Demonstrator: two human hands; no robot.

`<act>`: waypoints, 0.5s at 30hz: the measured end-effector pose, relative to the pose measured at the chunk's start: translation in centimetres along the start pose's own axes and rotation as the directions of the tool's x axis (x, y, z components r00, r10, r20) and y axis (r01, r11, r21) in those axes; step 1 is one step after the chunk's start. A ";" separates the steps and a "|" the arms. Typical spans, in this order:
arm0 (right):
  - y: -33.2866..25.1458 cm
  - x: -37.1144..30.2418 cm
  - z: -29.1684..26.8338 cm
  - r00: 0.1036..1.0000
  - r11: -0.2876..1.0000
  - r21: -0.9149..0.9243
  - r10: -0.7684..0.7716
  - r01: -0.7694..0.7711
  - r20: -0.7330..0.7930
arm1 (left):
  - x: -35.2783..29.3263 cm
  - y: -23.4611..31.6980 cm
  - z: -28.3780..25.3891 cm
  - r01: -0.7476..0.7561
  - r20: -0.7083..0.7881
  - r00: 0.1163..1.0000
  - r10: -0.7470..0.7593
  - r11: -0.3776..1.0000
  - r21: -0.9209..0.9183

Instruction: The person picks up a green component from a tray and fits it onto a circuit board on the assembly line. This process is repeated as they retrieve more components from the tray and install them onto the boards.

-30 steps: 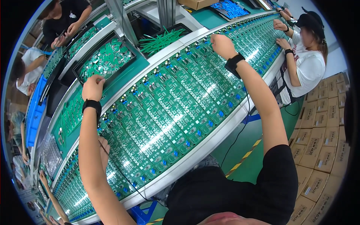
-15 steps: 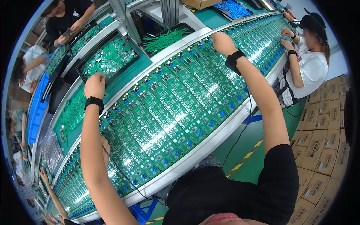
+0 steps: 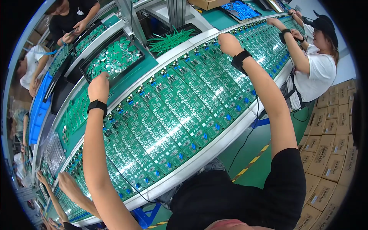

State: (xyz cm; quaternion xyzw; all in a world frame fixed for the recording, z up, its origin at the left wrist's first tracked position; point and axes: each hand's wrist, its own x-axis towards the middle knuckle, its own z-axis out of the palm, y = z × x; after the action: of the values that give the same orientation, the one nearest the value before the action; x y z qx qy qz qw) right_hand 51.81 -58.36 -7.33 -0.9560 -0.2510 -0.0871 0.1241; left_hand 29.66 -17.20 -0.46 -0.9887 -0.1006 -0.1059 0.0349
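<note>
A long row of green circuit boards [image 3: 168, 119] runs side by side along the line in front of me. Blue round parts sit along the boards' near edge, and small upright parts stand along their far edge. My left hand [image 3: 99, 89] has its fingers curled together at the near corner of a black tray [image 3: 142, 57] heaped with small green board pieces [image 3: 115, 57]. Over the far edge of the boards, my right hand [image 3: 230, 45] is closed, fingertips pointing down-left. Whatever either hand pinches is hidden. Both wrists wear black bands with thin cords.
Green strips [image 3: 170, 40] fill a second tray beside a metal post [image 3: 176, 15]. Blue parts lie in a bin [image 3: 241, 10] at the back. A co-worker [image 3: 318, 73] reaches over the boards at right; another person's hand [image 3: 69, 184] is at lower left. Cartons [image 3: 326, 153] are stacked right.
Both my hands stay almost in place. Another person's hand has drawn away from beside my left forearm toward the lower left. The right co-worker has stretched an arm across the boards.
</note>
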 end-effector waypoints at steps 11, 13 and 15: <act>-1.1 0.3 -0.5 0.997 0.996 -0.086 -0.025 0.032 0.078 | 0.3 0.3 -0.3 0.161 -0.105 0.962 -0.251 0.837 -0.523; -1.0 0.4 -0.3 0.997 0.994 -0.099 -0.047 0.053 0.065 | 0.2 0.8 -0.6 0.196 0.039 0.968 -0.248 0.650 -0.734; -1.1 0.1 0.0 0.998 0.991 -0.115 -0.069 0.068 -0.005 | -0.1 2.3 -1.0 0.220 0.109 0.967 -0.232 0.535 -0.816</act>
State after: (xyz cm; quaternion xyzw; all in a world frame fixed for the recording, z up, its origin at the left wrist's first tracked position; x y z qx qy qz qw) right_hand 51.33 -57.45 -7.07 -0.9520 -0.2777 -0.1098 0.0667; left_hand 29.81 -19.55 0.42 -0.8686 -0.1663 -0.1502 -0.4420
